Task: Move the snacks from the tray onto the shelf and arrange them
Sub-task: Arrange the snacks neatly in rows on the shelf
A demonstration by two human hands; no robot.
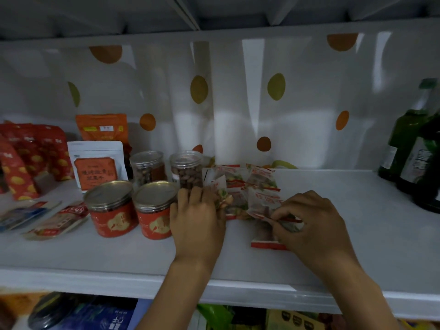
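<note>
Shelf (119,253): white, matt, smooth. Packets (259,182) pinched in my right hand (316,225): thin clear plastic film, glossy, crinkled. Cans (112,217): glossy red sides, shiny metal lids (108,194). Jars (187,172): clear smooth plastic. Bottles (404,139): glossy green glass. Back sheet (238,91): glossy dotted plastic, creased, catching light. Red bags (35,148): shiny printed film.

Two red tins (112,210), two clear jars (147,166)

We see through one wide-angle camera worn on the person's head, facing the shelf (381,239) square-on and tilted slightly down. It sits close, just in front of the shelf's front edge, taking in the board (95,13) above the shelf and a strip of goods (107,315) below it
</note>
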